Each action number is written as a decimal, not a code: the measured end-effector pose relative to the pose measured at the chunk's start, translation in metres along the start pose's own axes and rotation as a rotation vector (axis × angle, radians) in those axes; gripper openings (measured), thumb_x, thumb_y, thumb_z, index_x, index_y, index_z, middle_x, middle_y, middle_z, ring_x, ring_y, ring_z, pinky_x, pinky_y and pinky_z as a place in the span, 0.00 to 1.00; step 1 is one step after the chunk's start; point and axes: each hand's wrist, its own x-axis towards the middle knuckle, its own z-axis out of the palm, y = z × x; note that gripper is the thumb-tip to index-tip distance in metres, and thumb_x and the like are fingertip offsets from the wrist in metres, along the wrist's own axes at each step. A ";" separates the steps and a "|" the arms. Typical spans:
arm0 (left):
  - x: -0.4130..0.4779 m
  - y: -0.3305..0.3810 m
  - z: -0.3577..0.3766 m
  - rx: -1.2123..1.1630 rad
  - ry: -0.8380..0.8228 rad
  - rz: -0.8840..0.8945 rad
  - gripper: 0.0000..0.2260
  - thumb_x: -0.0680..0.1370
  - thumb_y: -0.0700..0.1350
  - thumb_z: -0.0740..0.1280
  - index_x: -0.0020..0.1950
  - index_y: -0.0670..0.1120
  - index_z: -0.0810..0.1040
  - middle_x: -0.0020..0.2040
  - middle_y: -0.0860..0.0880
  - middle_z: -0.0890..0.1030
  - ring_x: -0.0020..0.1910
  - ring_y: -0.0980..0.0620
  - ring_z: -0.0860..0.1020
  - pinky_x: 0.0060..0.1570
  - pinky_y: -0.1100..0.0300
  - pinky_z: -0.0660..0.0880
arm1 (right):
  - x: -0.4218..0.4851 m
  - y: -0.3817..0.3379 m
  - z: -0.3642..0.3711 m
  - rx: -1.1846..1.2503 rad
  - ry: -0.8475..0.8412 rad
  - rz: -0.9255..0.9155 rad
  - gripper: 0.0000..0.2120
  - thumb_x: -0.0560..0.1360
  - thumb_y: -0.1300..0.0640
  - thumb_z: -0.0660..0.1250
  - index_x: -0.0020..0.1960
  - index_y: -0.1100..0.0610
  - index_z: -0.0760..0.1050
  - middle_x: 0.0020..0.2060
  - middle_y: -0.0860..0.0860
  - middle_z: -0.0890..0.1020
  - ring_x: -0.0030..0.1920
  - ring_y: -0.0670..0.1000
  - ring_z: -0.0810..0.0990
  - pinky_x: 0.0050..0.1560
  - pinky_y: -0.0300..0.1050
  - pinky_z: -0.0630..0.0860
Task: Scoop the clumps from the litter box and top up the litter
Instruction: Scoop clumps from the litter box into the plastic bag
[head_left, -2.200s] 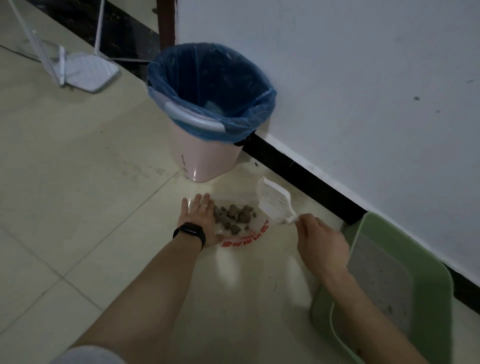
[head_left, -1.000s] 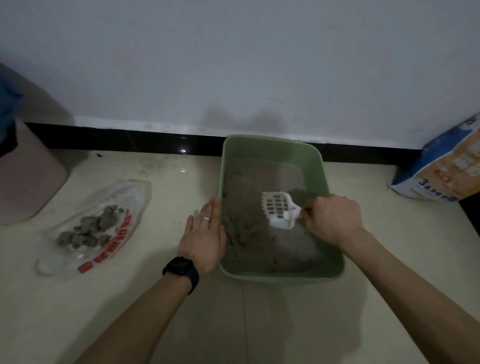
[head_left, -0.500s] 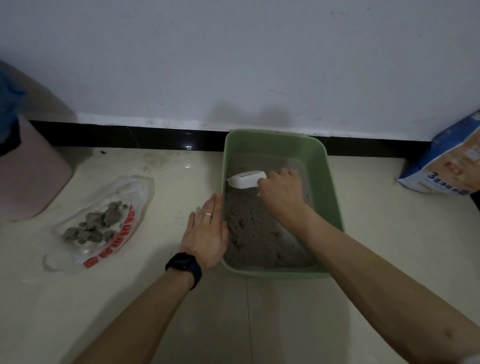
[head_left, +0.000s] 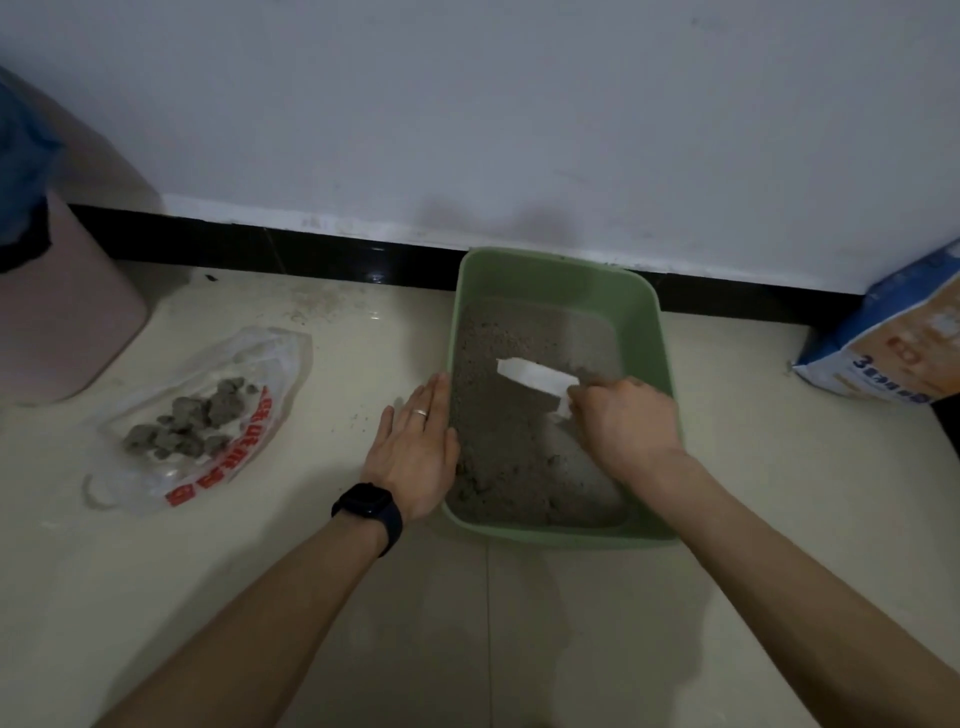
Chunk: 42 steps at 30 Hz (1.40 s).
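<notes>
— At the far edge of the floor (head_left: 260, 597), right by the wall, sits the green litter box (head_left: 556, 273). Where is the scoop?

— The white scoop (head_left: 535, 375) is inside the box, near the middle, low over the grey litter (head_left: 514, 457). The right hand (head_left: 623, 423) has its fingers curled tight round the handle.

— And the other hand?

— The left hand (head_left: 410, 457) lies flat with straight fingers and holds nothing. It rests on the floor and touches the box's left side.

— Is the job nearly done?

— About half, I think. A pile of clumps (head_left: 187, 421) lies on a clear plastic bag (head_left: 270, 358) on the floor, left of the box. The scoop is in the litter, so I guess scooping is the step right now.

— What is left?

— Any last clumps. Then the topping up, which looks not yet begun. The blue and orange bag (head_left: 904, 353) at the right edge may hold new litter. It stands well apart from the box, and no hand touches it.

— What can't you see?

— The scoop is turned sideways, so I cannot tell if anything is in it. The right hand hides the handle. The pink bin (head_left: 62, 322) at the left and the blue and orange bag are cut off. The words on both bags are too blurry to read. It is dim, so clumps in the litter are hard to spot.
</notes>
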 end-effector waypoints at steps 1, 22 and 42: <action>0.000 0.000 0.000 0.003 -0.001 -0.002 0.28 0.84 0.48 0.48 0.79 0.48 0.36 0.80 0.49 0.50 0.78 0.51 0.50 0.77 0.49 0.46 | 0.000 -0.007 0.003 0.002 -0.036 -0.007 0.10 0.79 0.49 0.62 0.54 0.53 0.79 0.47 0.51 0.80 0.43 0.54 0.80 0.39 0.44 0.76; 0.000 -0.002 -0.001 0.011 -0.028 0.001 0.27 0.84 0.50 0.46 0.79 0.50 0.35 0.81 0.49 0.49 0.79 0.51 0.50 0.77 0.47 0.48 | 0.010 0.107 0.021 0.301 -0.693 0.191 0.10 0.73 0.44 0.67 0.43 0.50 0.81 0.30 0.43 0.82 0.33 0.45 0.82 0.47 0.42 0.79; 0.000 -0.005 -0.002 0.068 -0.049 -0.010 0.26 0.84 0.52 0.43 0.79 0.52 0.35 0.81 0.53 0.44 0.79 0.54 0.45 0.76 0.46 0.44 | -0.009 0.004 0.117 1.043 -0.512 0.334 0.11 0.76 0.54 0.66 0.56 0.49 0.83 0.55 0.46 0.83 0.56 0.49 0.78 0.62 0.47 0.73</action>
